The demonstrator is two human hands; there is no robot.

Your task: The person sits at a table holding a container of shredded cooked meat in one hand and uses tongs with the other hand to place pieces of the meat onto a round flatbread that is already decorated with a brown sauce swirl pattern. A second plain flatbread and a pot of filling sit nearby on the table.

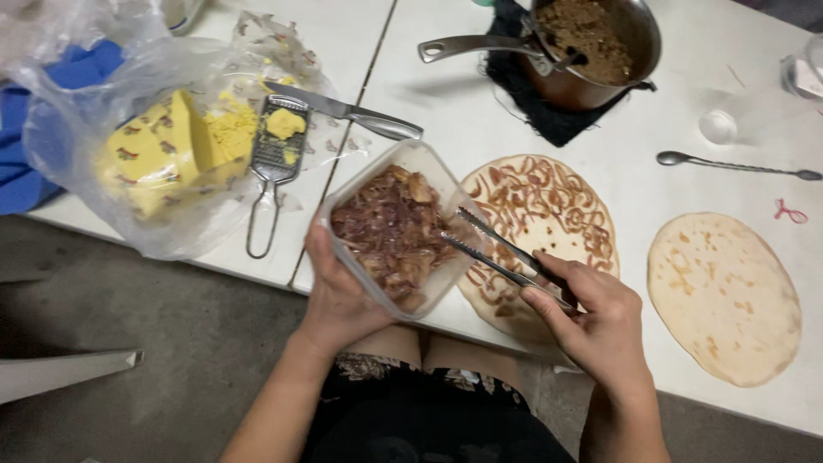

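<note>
While the clear plastic container (390, 230) is cupped from below and from its near-left side by the left hand (339, 296), its rim is pressed by the thumb, and the other fingers are hidden beneath it, so their spread cannot be told. The container is held tilted above the front edge of the white table (480, 120), between the person's lap and the sauced flatbread (540, 231), and it is filled with brownish-purple cooked onion strips (394, 236). Its long axis is set diagonally, from the near side toward the upper right. A pair of metal tongs (501, 253) is gripped by the right hand (591, 317), the fingers being curled closed around the handle end, with the index finger laid along the upper arm. The tongs are pointed up and to the left, their long axis running diagonally from the hand to the container's right rim, where the tips are held slightly apart at the onion filling. The sauced flatbread is seen just beneath the tongs, and a plain flatbread (724, 296) is laid well to the right of it. A block of yellow cheese (163, 154) in a plastic bag, a small grater (276, 154), a knife (343, 110), a saucepan of brown filling (591, 43) and a long spoon (737, 165) are spread farther back on the table.
</note>
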